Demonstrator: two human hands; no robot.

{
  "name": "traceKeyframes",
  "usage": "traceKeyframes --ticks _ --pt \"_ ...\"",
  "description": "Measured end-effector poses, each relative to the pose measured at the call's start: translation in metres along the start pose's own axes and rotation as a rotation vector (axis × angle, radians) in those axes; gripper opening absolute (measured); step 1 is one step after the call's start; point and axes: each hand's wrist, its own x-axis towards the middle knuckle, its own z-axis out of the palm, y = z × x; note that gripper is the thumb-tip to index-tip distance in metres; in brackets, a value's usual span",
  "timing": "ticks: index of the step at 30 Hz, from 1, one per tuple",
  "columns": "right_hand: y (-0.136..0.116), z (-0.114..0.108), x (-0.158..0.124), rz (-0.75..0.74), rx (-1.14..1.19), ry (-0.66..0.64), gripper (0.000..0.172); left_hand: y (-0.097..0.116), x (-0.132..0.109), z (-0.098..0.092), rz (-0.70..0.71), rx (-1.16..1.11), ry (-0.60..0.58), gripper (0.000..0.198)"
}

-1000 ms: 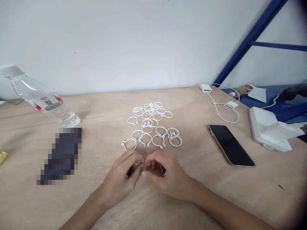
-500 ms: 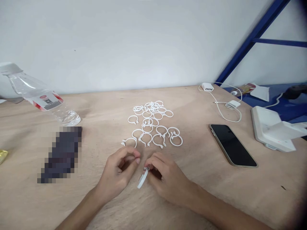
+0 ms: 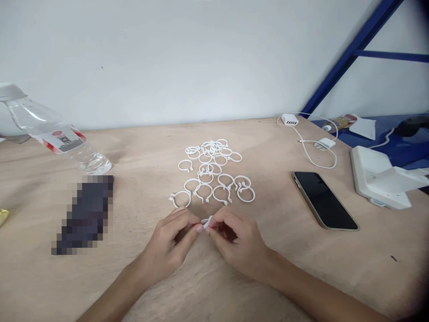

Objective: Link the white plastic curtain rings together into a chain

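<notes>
- Pinching one white ring (image 3: 207,222) by its left side, the left hand (image 3: 174,239) has thumb and forefinger together.
- The right hand (image 3: 238,237) grips the same ring from the other side, also with thumb and fingers.
- That ring lies directly between the two sets of fingertips, neither hand clearly nearer; its visible part runs crosswise, roughly along the far edge of the tabletop (image 3: 147,179), right end slightly farther off. Fingers hide whether its ends are joined.
- Beyond both hands, toward that far edge, loose rings (image 3: 216,149) lie scattered, some overlapping.
- Nearer the tabletop's right edge lies a phone (image 3: 325,200).
</notes>
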Motion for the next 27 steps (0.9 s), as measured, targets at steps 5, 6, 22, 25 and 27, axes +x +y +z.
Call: traceKeyframes --ticks 5,6,22,25,27 --pt "-0.005 -0.004 0.007 0.222 0.143 0.039 0.009 0.001 -0.001 -0.002 -0.063 0.001 0.039 0.023" --pt "-0.006 -0.006 0.008 0.246 0.146 0.029 0.011 0.002 -0.001 -0.003 -0.061 -0.001 0.048 0.023" --pt "-0.010 -0.007 0.008 0.263 0.302 -0.095 0.020 0.001 0.000 0.000 0.065 0.154 -0.123 0.045" --pt "-0.010 -0.007 0.009 0.289 0.331 -0.120 0.018 0.000 0.000 0.001 0.105 0.189 -0.124 0.044" --pt "-0.010 -0.007 0.009 0.311 0.353 -0.136 0.020 0.000 0.000 0.001 0.129 0.191 -0.123 0.044"
